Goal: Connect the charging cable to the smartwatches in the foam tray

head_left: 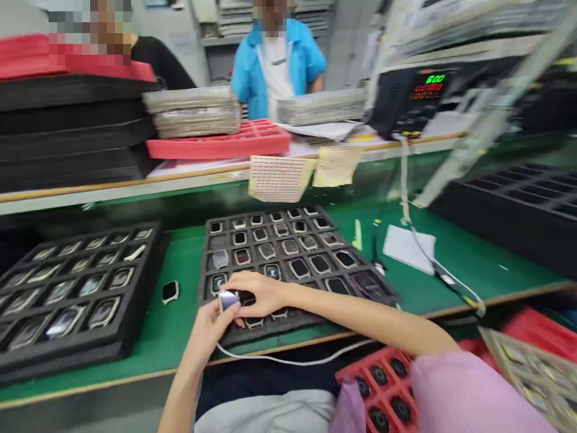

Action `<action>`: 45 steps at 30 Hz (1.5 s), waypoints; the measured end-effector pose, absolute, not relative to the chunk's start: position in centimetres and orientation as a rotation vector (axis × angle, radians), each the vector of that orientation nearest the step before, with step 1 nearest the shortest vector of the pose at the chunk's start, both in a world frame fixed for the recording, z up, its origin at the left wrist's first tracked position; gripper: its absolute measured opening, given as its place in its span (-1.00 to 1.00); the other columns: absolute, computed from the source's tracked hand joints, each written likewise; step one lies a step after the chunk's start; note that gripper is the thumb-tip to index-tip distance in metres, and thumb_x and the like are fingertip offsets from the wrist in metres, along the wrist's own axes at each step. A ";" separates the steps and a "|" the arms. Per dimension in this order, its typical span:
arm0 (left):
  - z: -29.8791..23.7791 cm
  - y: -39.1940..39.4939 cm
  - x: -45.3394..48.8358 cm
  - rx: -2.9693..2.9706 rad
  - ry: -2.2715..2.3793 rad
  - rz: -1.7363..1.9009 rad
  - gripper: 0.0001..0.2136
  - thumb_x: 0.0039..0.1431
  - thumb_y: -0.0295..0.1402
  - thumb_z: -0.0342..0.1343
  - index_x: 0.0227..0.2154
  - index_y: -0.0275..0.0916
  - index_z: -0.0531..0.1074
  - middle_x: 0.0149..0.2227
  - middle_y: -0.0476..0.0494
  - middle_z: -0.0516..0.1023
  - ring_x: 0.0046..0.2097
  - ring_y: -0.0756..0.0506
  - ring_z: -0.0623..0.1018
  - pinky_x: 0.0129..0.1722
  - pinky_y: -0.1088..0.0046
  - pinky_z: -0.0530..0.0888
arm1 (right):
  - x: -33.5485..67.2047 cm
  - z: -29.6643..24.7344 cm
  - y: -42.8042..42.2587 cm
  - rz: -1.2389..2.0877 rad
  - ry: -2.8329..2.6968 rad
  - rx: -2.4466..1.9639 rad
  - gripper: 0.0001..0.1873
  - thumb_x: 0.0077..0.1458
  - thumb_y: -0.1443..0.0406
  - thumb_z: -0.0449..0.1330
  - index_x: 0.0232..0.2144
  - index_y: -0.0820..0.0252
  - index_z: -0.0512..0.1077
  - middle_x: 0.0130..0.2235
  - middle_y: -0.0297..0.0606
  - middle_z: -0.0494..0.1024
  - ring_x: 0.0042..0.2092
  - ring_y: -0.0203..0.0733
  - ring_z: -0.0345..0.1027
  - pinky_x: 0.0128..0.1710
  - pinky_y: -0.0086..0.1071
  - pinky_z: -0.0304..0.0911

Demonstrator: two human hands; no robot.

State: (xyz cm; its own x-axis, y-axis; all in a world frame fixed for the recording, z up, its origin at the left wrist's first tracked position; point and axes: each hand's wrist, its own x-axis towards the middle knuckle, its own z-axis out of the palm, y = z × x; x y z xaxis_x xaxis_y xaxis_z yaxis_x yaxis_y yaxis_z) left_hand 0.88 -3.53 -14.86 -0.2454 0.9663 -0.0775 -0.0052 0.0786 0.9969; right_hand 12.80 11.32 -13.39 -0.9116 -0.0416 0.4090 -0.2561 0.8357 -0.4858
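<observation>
Over the near left part of a black foam tray (293, 313), my two hands meet around a small watch case (229, 299) with a shiny, bluish face. My left hand (211, 328) pinches it from the left and below. My right hand (261, 293) comes across from the right, its fingers closed at the case's right side and partly hiding it. A white cable (293, 363) runs from below my hands along the table edge; its left end is hidden. Several strapless watches sit in the tray's compartments, some with lit screens. One dark-faced watch (170, 291) lies on the green mat (180, 252).
Another foam tray of watches (139, 288) stands at left, and a deep black tray (505, 222) at right. A white pad (409, 248) lies beneath a cable. A red tray of round black parts (390, 385) is near my lap. The shelf holds a digital meter (412, 99). Two people are beyond.
</observation>
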 end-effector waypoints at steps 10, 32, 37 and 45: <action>-15.4 -2.2 0.2 0.947 1.297 1.347 -0.68 -0.02 -0.25 0.27 -0.25 -0.35 0.45 -0.35 -0.11 0.53 -0.37 -0.03 0.43 -0.33 0.50 0.34 | 12.4 -10.5 12.7 0.981 -2.785 0.139 -0.53 0.10 0.30 0.23 0.06 0.28 0.29 -0.02 -0.05 0.44 -0.02 -0.06 0.35 0.00 -0.22 0.25; -14.5 -2.3 -0.4 0.797 1.238 1.444 -0.75 0.05 -0.22 0.21 -0.48 -0.34 0.37 -0.52 0.04 0.24 -0.44 0.03 0.21 -0.44 0.55 0.18 | 11.8 -13.3 11.2 1.078 -2.571 0.113 -0.47 0.05 0.37 0.19 0.10 0.24 0.23 -0.08 -0.06 0.40 -0.06 -0.07 0.29 -0.04 -0.17 0.23; -14.6 -2.4 -0.4 0.788 1.224 1.441 -0.76 0.06 -0.24 0.20 -0.48 -0.34 0.36 -0.52 0.03 0.23 -0.45 0.03 0.20 -0.46 0.56 0.17 | 11.7 -13.3 11.2 1.123 -2.529 0.140 -0.49 0.08 0.35 0.19 0.10 0.23 0.23 -0.11 -0.07 0.40 -0.11 -0.09 0.32 -0.10 -0.22 0.29; -14.7 -3.2 -0.2 0.911 1.349 1.438 -0.82 0.11 -0.30 0.14 -0.43 -0.36 0.38 -0.50 0.00 0.24 -0.42 0.01 0.19 -0.42 0.51 0.18 | 11.8 -13.1 11.1 1.079 -2.558 0.195 -0.50 0.13 0.32 0.18 0.12 0.22 0.23 -0.11 -0.07 0.40 -0.11 -0.10 0.31 -0.10 -0.22 0.29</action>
State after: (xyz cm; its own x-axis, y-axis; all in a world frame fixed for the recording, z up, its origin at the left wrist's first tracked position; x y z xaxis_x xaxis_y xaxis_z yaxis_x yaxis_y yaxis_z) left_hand -0.15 -3.21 -14.70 -0.2899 0.9539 -0.0772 -0.1382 0.0381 0.9897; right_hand 11.78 11.11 -13.12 -0.9271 0.0114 0.3747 -0.2604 0.6996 -0.6654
